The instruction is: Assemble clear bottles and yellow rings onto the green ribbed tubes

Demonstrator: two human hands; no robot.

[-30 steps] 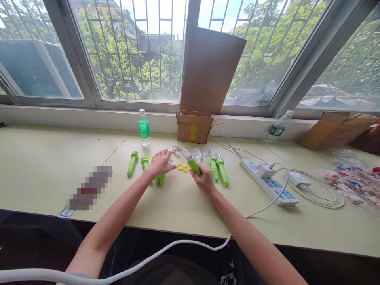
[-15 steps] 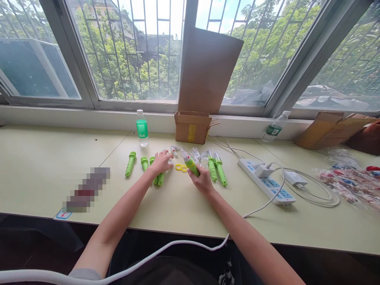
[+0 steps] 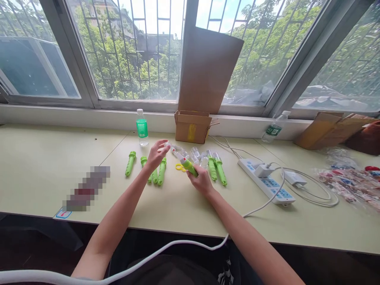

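Observation:
My right hand (image 3: 202,180) is wrapped round a green tube-shaped handle (image 3: 190,168), which has a pale tip with a red spot and leans up to the left. My left hand (image 3: 156,154) is raised beside it, pinching a small clear plastic cap (image 3: 168,145) at the fingertips. Beneath and beside the left hand lie several green handles (image 3: 162,172), one of them partly hidden by the hand. Clear plastic pieces (image 3: 196,154) are gathered just beyond the right hand. Yellow rings (image 3: 179,167) rest between the hands. Two green handles with clear tops (image 3: 219,170) lie right of my right hand.
A water bottle (image 3: 142,128) and a small cardboard box (image 3: 192,126) stand towards the window. On the right are a white power strip (image 3: 267,184) with cables, another bottle (image 3: 274,128) and bagged items (image 3: 350,180). A white cable (image 3: 178,242) crosses in front of me.
My left hand has moved away from me and slightly left, lifting with the clear cap at its fingertips. The right hand's green handle has tipped slightly lower.

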